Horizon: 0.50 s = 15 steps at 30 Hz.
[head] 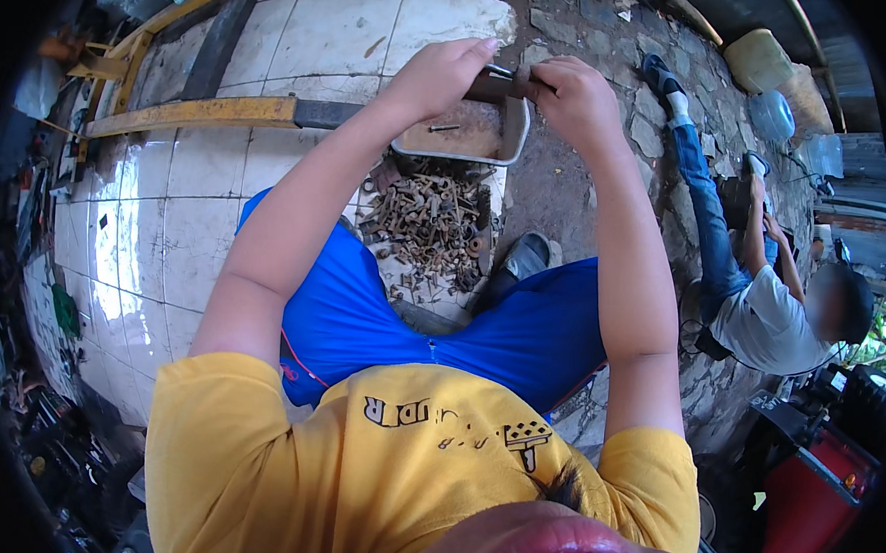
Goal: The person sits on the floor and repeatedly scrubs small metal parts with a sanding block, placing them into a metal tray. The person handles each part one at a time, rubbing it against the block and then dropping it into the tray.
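Both my hands are raised over a shallow metal tray [464, 158]. In my left hand [442, 74] is a thin shiny metal rod [499, 71], mostly covered by the fingers. My right hand [579, 96] grips a dark, rusty-looking metal piece [524, 78], and the rod's end meets it or lies right beside it. I cannot tell whether the two are joined. A small metal pin [444, 128] lies on the tray's brownish bottom. Between the tray and my legs a heap of rusty bolts, nuts and washers [431, 219] is spread on the tiles.
A yellow steel beam with a dark end [196, 117] runs across the floor from the left to the tray. To the right sits another person [764, 316] on stone paving, legs stretched out. Plastic containers [759, 60] stand behind, and a red vehicle [807, 506] is at lower right.
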Motion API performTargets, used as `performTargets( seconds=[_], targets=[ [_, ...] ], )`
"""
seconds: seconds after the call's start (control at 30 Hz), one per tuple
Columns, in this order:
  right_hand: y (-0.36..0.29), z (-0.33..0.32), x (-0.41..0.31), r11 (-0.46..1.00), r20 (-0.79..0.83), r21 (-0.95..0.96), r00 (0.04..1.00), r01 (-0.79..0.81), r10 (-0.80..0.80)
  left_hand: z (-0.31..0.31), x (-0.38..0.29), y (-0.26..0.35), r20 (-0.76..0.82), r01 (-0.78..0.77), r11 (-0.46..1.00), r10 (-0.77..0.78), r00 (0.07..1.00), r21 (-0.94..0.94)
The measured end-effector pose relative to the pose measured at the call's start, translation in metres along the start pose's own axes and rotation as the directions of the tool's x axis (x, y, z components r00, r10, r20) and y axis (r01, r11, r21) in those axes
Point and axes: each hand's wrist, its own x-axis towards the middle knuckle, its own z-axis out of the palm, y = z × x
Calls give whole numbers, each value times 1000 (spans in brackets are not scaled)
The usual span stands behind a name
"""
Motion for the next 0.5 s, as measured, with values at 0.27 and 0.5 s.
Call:
performTargets(
  seconds=[0.27,0.5],
  targets=[
    [-5,6,-8,996,67,60,996,-60,56,-6,-4,-1,77,-23,997,29,997,-71],
    [-20,16,-13,997,113,74,994,-19,10,8,-10,5,89,-92,993,85,992,75]
  ],
)
